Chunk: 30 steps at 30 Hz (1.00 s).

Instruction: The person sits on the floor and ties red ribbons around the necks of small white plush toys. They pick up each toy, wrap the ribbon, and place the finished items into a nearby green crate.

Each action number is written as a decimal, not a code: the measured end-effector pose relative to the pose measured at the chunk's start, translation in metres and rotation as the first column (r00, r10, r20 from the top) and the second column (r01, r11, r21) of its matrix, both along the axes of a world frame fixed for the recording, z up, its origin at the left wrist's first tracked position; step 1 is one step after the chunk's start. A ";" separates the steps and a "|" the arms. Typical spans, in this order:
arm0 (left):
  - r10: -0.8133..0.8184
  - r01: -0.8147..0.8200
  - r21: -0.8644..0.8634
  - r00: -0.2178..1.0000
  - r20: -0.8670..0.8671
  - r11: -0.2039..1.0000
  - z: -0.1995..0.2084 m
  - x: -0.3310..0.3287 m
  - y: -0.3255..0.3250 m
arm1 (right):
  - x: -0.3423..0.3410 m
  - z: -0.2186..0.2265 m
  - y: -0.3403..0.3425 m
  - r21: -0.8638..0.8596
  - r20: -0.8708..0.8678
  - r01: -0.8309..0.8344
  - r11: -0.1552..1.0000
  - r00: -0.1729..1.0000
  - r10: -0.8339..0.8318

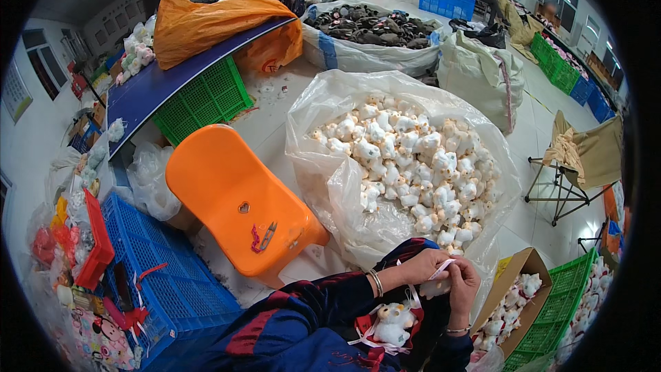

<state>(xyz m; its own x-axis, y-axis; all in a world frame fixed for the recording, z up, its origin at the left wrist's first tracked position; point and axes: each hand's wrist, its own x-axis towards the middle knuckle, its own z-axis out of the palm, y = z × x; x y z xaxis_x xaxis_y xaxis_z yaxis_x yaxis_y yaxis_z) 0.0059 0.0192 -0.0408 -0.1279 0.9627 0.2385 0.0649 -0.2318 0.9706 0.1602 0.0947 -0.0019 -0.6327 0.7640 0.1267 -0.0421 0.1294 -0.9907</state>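
Note:
Over my lap, both hands are closed close together, with a narrow white ribbon (441, 269) between their fingertips. My left hand (421, 266) pinches the ribbon from the left side. On the other side my right hand (465, 284) has bent fingers at the ribbon. Just below them is a pale plush piece (434, 288), mostly hidden by the fingers. A small white plush toy (394, 322) rests on my lap among red fabric and ribbon ends. Ahead, a large clear plastic bag (323, 107) stands open, heaped with white plush toys (413, 155).
An orange plastic stool (227, 179) at left carries thread snips (269, 235) and a red cord. Beside it is a blue crate (172, 282). At right are a cardboard box (527, 262) of finished-looking plush toys, a green crate (561, 303) and a folding chair (585, 151).

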 end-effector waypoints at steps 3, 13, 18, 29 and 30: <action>0.077 -0.076 0.037 0.997 -0.027 0.996 0.002 0.001 0.001 | -0.003 0.007 -0.001 0.012 0.080 0.034 0.999 0.996 -0.035; 0.242 -0.232 -0.124 0.968 0.072 0.965 0.009 0.008 -0.006 | -0.004 0.016 0.009 -0.181 0.121 0.201 0.963 0.976 -0.181; 0.194 -0.187 -0.167 0.981 0.024 0.968 0.020 0.005 -0.008 | 0.015 0.012 0.013 0.212 0.236 0.215 0.953 0.935 -0.263; 0.219 -0.225 -0.149 0.974 -0.057 0.963 0.028 0.007 -0.008 | 0.024 0.051 0.027 0.713 0.253 0.025 0.700 0.923 -0.291; 0.221 -0.232 -0.148 0.971 -0.090 0.961 0.030 0.006 -0.008 | 0.023 0.053 0.028 0.687 0.251 0.015 0.727 0.934 -0.256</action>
<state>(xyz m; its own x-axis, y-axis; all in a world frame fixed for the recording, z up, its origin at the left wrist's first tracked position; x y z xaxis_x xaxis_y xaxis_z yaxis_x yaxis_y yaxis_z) 0.0124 0.0108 -0.0110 -0.3352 0.9364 0.1043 0.1689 -0.0492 0.9844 0.1835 0.1229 0.0512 -0.6249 0.6362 0.4525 0.3171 0.7364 -0.5976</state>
